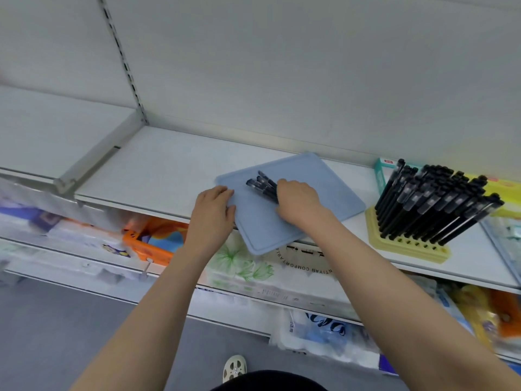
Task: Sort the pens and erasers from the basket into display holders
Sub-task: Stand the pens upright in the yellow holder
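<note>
place: shop | evidence: slotted retail shelving (158, 170); packaged goods (242, 266) below; pen display holder (406, 246)

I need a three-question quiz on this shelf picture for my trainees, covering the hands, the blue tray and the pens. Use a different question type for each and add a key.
1. True or false: the left hand holds the left edge of the blue tray.
2. What do the fingers of the right hand grip? A) a bunch of black pens B) an eraser C) a box
3. Fill in: seen from the person, the pen holder stands to the ____ of the tray.

Key: 1 true; 2 A; 3 right.
</note>
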`<state>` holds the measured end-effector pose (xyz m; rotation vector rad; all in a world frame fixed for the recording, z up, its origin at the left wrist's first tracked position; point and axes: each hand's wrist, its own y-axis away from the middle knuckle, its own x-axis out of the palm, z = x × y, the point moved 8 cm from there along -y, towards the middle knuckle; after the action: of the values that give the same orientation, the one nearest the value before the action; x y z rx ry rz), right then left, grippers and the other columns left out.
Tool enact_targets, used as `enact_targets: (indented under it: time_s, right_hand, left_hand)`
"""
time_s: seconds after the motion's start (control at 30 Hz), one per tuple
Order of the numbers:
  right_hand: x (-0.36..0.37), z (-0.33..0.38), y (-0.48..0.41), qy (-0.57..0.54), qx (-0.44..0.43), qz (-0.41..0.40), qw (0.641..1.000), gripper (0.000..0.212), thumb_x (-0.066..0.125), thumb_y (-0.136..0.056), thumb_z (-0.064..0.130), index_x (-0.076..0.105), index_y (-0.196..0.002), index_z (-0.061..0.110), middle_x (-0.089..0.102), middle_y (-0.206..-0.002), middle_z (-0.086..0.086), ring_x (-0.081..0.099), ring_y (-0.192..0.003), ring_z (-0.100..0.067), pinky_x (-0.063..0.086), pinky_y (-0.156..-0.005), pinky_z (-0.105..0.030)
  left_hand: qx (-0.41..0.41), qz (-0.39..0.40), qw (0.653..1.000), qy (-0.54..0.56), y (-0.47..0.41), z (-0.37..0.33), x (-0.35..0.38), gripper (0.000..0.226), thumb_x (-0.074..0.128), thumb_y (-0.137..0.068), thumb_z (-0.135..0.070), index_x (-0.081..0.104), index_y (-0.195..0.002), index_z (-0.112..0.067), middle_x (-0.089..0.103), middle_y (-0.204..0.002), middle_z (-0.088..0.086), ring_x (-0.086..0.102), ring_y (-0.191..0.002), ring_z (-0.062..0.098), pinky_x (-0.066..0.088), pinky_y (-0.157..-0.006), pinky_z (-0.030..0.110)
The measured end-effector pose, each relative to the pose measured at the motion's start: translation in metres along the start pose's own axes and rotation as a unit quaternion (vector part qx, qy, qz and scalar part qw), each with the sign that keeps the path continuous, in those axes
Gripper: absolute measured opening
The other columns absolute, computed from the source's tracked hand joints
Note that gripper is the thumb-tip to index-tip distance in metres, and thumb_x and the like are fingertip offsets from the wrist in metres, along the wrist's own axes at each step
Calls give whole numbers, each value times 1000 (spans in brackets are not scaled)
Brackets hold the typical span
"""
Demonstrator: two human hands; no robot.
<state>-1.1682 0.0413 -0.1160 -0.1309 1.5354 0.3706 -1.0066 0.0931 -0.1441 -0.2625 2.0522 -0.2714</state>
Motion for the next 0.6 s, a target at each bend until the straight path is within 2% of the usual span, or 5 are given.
enact_targets:
  time_s: [0.2, 0.33, 0.4, 0.5, 0.6]
  right_hand:
    - [2, -26, 11, -24, 26, -18, 999, 11, 38, -94, 4, 41, -104, 9, 58, -97, -12, 45, -75, -27, 34, -63, -34]
    - [-10, -34, 22, -128, 48, -104, 985, 10, 41, -100, 16, 34, -93, 14, 49, -80, -6, 45, -67, -30, 31, -57, -36]
    - [-18, -29, 32, -127, 22, -131, 983, 13, 44, -100, 20, 34, -94, 14, 50, -80, -4, 48, -67, -33, 32, -56, -37]
    - [-20, -24, 45, -145, -19, -135, 980, 20, 50, -99, 26, 42, -111, 12, 60, -98, -10, 58, -79, -36, 41, -60, -40]
    - [-16, -35, 58, -170, -18, -109, 979, 39, 58, -94, 32, 45, -127, 14, 60, -109, -7, 60, -96, -30, 46, -73, -38]
  left_hand:
    - [-3, -28, 999, -33, -13, -9, 2, 27, 56, -87, -5, 71, -109, -3, 67, -112, 16, 52, -109, 41, 38, -99, 43]
    - [-19, 55, 987, 148, -22, -55, 8, 39, 47, -98, -41, 69, -112, -13, 67, -110, -3, 57, -109, 20, 40, -97, 30]
    - [-88, 125, 942, 300, -22, -74, 22, 36, 48, -97, -48, 67, -99, -17, 64, -94, -10, 58, -93, 13, 42, -85, 24]
    - [-187, 126, 803, 552, -26, -93, 45, 33, 52, -99, -35, 65, -102, -5, 70, -96, 5, 65, -94, 18, 50, -88, 32]
    - [-233, 119, 731, 630, -26, -110, 59, 27, 46, -102, -21, 59, -112, 0, 69, -99, 7, 64, -93, 19, 50, -86, 31]
